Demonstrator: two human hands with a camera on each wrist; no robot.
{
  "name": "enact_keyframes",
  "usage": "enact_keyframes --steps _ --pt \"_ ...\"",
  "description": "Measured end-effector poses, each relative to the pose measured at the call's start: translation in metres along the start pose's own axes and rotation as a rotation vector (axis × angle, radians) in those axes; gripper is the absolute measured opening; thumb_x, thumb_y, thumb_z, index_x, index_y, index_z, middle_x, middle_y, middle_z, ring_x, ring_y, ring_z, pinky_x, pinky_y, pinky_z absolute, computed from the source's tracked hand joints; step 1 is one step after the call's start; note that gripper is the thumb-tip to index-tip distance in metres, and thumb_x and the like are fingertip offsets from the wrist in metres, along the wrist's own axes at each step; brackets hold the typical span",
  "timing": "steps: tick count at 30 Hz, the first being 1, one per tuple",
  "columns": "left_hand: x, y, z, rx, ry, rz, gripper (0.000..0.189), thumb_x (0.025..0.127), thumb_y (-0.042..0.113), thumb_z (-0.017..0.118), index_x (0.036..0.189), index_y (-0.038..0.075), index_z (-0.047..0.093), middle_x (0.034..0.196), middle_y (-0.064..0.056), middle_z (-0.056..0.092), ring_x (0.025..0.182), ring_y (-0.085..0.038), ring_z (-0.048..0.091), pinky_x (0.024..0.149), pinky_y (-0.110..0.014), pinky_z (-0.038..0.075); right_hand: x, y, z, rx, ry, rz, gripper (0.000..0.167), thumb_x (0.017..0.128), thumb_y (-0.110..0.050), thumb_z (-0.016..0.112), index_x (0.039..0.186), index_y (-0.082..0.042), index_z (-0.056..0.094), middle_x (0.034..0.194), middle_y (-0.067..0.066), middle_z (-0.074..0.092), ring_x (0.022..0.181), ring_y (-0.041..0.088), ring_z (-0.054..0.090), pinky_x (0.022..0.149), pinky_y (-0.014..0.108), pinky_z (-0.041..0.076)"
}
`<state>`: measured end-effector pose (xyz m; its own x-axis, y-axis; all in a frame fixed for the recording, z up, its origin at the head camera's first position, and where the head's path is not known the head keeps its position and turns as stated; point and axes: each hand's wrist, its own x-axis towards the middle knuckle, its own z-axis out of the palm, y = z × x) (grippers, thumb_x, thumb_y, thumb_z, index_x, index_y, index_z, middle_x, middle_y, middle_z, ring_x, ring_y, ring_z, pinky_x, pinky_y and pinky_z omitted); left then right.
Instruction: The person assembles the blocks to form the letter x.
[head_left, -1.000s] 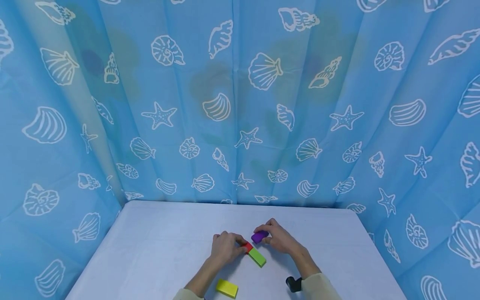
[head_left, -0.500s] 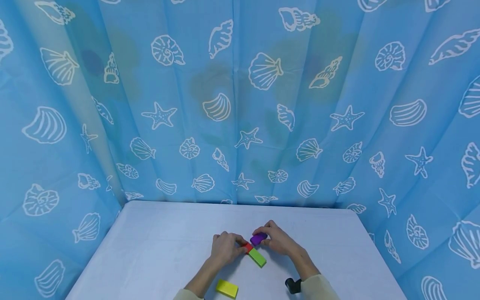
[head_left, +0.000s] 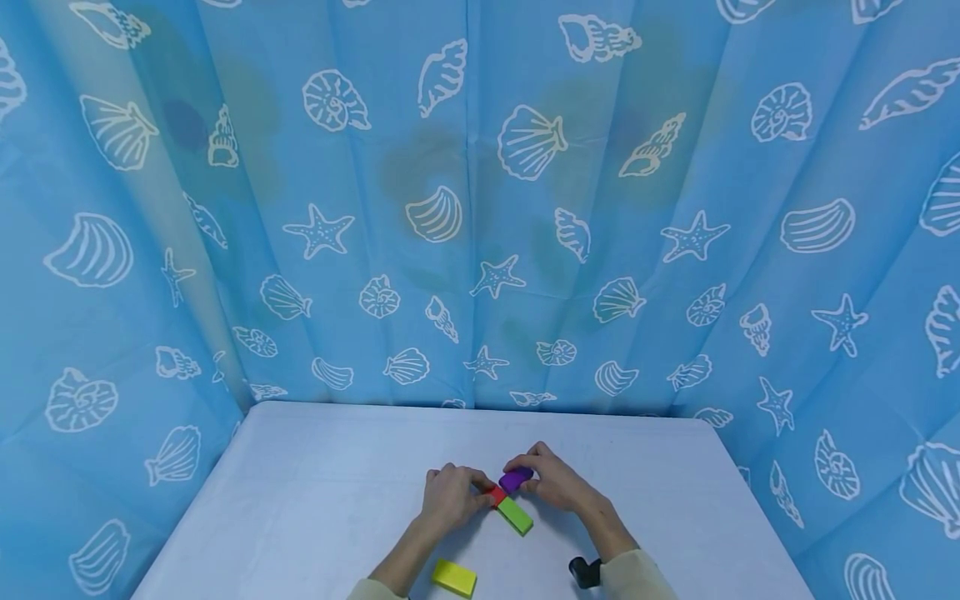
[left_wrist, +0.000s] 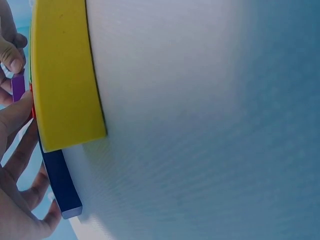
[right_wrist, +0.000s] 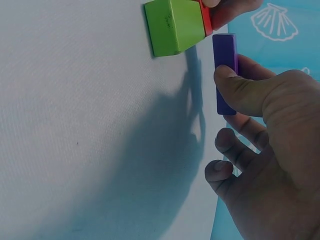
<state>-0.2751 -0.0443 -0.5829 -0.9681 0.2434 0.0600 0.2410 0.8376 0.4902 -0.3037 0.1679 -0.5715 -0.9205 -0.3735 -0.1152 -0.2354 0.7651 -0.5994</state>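
My left hand (head_left: 448,493) pinches a small red block (head_left: 497,496) between thumb and fingers on the table. A lime-green block (head_left: 516,517) lies end to end with the red one, slanting toward the front right. In my right hand (head_left: 558,481) a purple block (head_left: 515,479) is pinched between thumb and fingers, its lower-left end right at the red block's far side. The right wrist view shows the purple block (right_wrist: 225,75) standing beyond the red end of the green block (right_wrist: 177,25). A dark blue block (left_wrist: 61,182) shows beside my left fingers in the left wrist view.
A yellow block (head_left: 453,577) lies near the front, right of my left forearm. Beside the right sleeve sits a black curved object (head_left: 585,572), partly covered. Behind the white table (head_left: 337,467) hangs a blue curtain (head_left: 480,208) with shell prints.
My right hand has brought the purple block slightly left and nearer, closing the gap to the red block. My left hand has stayed on the red block.
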Motion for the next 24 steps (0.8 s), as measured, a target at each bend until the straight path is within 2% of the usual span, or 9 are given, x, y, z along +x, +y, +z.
enact_keyframes --steps 10,17,24 --pt "0.0002 0.0005 0.0012 -0.002 0.011 -0.003 0.016 0.081 0.034 0.085 0.096 0.029 0.081 0.086 0.015 0.073 0.084 -0.013 0.048 0.086 -0.051 0.036 -0.0018 -0.0041 -0.0005 -0.009 -0.017 -0.006 0.035 0.092 -0.010 0.072 0.119 -0.031 0.072 0.107 0.000 0.048 0.098 0.017 0.051 0.086 0.039 0.049" --pt "-0.0002 0.0013 0.0011 -0.014 0.007 -0.009 0.017 0.081 0.032 0.085 0.096 0.027 0.081 0.086 0.014 0.073 0.086 -0.014 0.048 0.090 -0.054 0.036 -0.0009 -0.0037 0.0002 -0.011 -0.018 -0.002 0.034 0.092 -0.009 0.071 0.118 -0.031 0.072 0.107 0.001 0.048 0.097 0.017 0.051 0.085 0.039 0.048" --pt "-0.0008 0.0024 -0.0002 -0.002 0.008 -0.009 0.017 0.082 0.034 0.084 0.098 0.027 0.081 0.089 0.013 0.074 0.086 -0.015 0.049 0.088 -0.052 0.037 -0.0005 -0.0043 0.0003 -0.019 -0.021 0.004 0.035 0.092 -0.009 0.071 0.119 -0.032 0.072 0.107 0.000 0.048 0.098 0.017 0.051 0.086 0.040 0.049"
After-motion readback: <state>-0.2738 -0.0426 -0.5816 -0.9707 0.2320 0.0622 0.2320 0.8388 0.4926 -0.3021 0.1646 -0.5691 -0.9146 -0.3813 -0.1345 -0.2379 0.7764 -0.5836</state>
